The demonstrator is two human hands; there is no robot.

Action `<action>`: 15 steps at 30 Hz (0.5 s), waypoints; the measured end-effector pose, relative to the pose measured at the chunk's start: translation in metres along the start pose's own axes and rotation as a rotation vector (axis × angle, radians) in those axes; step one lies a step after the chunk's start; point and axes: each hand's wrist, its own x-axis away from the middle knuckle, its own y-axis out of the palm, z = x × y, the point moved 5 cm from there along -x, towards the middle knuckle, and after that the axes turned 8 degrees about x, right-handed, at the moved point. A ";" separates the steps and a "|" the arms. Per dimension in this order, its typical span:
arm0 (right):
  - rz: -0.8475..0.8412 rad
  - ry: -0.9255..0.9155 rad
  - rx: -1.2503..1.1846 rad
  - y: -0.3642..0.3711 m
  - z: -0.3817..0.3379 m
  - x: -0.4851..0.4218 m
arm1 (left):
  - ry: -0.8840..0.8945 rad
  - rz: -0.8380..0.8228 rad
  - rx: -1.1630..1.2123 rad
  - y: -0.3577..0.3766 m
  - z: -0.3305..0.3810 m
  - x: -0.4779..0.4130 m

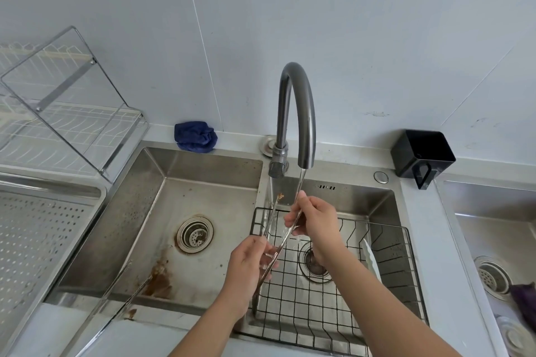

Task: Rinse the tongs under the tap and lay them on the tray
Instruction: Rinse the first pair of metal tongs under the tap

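Metal tongs [271, 219] are held tips-up over the right sink basin, under the running tap [298, 113]. My left hand [249, 264] grips their lower part near the hinge. My right hand [313, 220] pinches the right arm of the tongs, where the water stream runs down. A brown bit of residue sticks to the tip of the left arm. The perforated steel tray [43, 229] lies on the counter at the far left, apart from both hands.
A second pair of tongs [124, 295] lies across the front edge of the stained left basin [179, 206]. A black wire basket [391, 269] with a white plate [371, 261] sits in the right basin. A dish rack [66, 124], a blue cloth [195, 136] and a black holder [423, 153] stand around.
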 end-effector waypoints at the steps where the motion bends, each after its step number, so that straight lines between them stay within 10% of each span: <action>1: -0.019 0.021 -0.036 0.002 0.000 0.000 | -0.004 0.005 0.004 0.000 -0.001 0.000; 15: -0.326 0.141 -0.587 0.015 0.000 0.010 | -0.066 0.009 0.137 0.009 0.003 -0.010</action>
